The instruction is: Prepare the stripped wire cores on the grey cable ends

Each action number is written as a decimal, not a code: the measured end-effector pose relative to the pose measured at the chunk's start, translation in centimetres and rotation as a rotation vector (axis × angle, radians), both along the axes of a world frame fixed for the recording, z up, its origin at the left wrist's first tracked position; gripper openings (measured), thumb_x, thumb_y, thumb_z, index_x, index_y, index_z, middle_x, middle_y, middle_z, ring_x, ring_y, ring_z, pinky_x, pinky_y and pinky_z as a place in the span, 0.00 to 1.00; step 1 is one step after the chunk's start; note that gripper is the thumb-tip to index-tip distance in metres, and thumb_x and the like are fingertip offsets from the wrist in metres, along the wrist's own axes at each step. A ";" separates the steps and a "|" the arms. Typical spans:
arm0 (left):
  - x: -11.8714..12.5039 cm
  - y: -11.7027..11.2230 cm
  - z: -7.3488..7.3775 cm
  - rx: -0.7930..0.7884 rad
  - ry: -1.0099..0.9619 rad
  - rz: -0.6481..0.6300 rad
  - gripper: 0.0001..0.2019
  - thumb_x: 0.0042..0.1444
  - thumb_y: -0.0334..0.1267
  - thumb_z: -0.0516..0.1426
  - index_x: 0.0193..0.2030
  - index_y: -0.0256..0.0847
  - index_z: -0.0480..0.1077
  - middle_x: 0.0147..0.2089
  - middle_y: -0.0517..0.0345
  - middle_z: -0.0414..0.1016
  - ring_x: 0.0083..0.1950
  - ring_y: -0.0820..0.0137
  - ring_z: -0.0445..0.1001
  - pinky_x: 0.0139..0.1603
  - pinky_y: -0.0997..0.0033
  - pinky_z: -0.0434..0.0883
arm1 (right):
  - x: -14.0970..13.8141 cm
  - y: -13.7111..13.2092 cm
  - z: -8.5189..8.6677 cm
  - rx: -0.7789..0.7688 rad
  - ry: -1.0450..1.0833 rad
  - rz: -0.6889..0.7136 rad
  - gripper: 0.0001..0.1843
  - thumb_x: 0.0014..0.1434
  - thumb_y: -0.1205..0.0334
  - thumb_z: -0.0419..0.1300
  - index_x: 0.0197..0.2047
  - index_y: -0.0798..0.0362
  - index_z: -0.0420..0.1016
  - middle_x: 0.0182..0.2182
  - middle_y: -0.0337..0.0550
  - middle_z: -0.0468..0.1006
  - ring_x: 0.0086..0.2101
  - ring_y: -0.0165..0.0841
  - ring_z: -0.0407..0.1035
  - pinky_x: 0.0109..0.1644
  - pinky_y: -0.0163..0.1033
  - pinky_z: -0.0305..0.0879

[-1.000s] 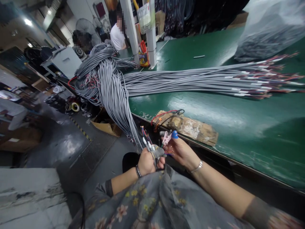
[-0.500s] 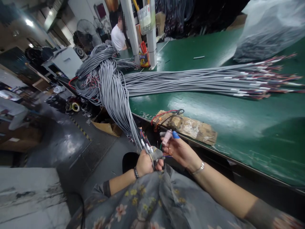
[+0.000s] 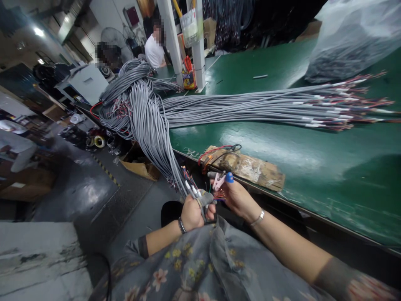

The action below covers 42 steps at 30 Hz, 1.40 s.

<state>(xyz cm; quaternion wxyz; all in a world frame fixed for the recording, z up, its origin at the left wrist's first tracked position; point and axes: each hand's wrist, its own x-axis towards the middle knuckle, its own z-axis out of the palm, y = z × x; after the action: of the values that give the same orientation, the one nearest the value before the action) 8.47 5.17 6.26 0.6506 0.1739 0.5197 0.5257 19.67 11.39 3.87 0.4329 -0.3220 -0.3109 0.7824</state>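
My left hand (image 3: 192, 214), grey coverings on some fingers, is closed round the grey cables (image 3: 178, 177) near their white-banded ends. Thin coloured wires (image 3: 220, 195) stick out past its fingertips toward my right hand. More coloured wire ends (image 3: 187, 173) stand up just above the left hand. My right hand (image 3: 239, 198), a blue cover (image 3: 229, 177) on its thumb, pinches a pink clip (image 3: 219, 182) that looks like a clothespin. The clip is just above the wire tips; I cannot tell whether they touch.
A long bundle of grey cables (image 3: 238, 109) lies across the green table (image 3: 313, 156), joined by a heaped coil (image 3: 140, 92) at left. A worn wooden block (image 3: 250, 167) with red and black leads sits at the near edge. A plastic bag (image 3: 354, 42) lies back right. One person (image 3: 154, 50) sits beyond.
The pink clip has turned in my right hand, so its two prongs now show. The right hand has rotated slightly, its thumb more upright. My left hand keeps its hold on the cables.
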 end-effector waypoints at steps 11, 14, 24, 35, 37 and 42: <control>-0.2 -0.3 -0.5 0.002 0.044 -0.045 0.19 0.32 0.48 0.65 0.19 0.37 0.62 0.13 0.62 0.66 0.10 0.78 0.60 0.11 0.79 0.54 | -0.4 0.0 -0.1 -0.145 0.127 -0.029 0.21 0.42 0.39 0.66 0.27 0.50 0.77 0.24 0.38 0.77 0.22 0.29 0.66 0.24 0.34 0.63; -0.5 -0.8 -0.4 -0.004 0.041 -0.066 0.20 0.31 0.48 0.66 0.19 0.37 0.62 0.13 0.61 0.66 0.10 0.78 0.61 0.11 0.79 0.55 | 0.0 -0.1 -0.2 -0.138 0.134 -0.015 0.21 0.45 0.38 0.64 0.27 0.49 0.76 0.25 0.39 0.77 0.24 0.30 0.68 0.25 0.34 0.64; -0.5 -0.9 -0.2 0.042 -0.005 -0.021 0.20 0.32 0.47 0.66 0.20 0.37 0.62 0.13 0.61 0.67 0.10 0.78 0.61 0.10 0.81 0.53 | 0.3 0.0 -0.2 -0.103 0.107 0.002 0.20 0.41 0.42 0.68 0.27 0.51 0.77 0.24 0.39 0.77 0.23 0.28 0.65 0.25 0.33 0.62; -0.2 -0.1 -0.7 0.009 -0.002 0.001 0.20 0.31 0.47 0.66 0.21 0.38 0.62 0.12 0.62 0.67 0.10 0.78 0.60 0.10 0.80 0.54 | 0.4 0.0 0.2 -0.126 0.053 -0.020 0.21 0.38 0.44 0.70 0.26 0.53 0.77 0.24 0.40 0.78 0.23 0.29 0.67 0.26 0.34 0.63; -0.2 0.0 -0.8 -0.001 0.013 -0.022 0.19 0.31 0.47 0.66 0.20 0.37 0.62 0.12 0.61 0.66 0.10 0.78 0.60 0.10 0.80 0.54 | 0.3 -0.1 0.2 -0.130 0.053 -0.047 0.20 0.38 0.44 0.71 0.27 0.52 0.78 0.26 0.42 0.80 0.25 0.31 0.69 0.28 0.35 0.64; -0.2 0.0 -0.8 -0.023 0.041 -0.052 0.19 0.32 0.47 0.65 0.19 0.38 0.62 0.12 0.61 0.66 0.10 0.78 0.60 0.11 0.79 0.54 | 0.2 -0.2 0.1 -0.114 0.046 -0.055 0.20 0.40 0.43 0.69 0.29 0.51 0.78 0.27 0.42 0.80 0.27 0.31 0.70 0.28 0.35 0.64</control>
<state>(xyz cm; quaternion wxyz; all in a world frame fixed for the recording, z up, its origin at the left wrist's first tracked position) 8.31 5.14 5.50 0.6551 0.1905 0.5344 0.4989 19.84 11.16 3.96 0.4421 -0.3366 -0.2467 0.7939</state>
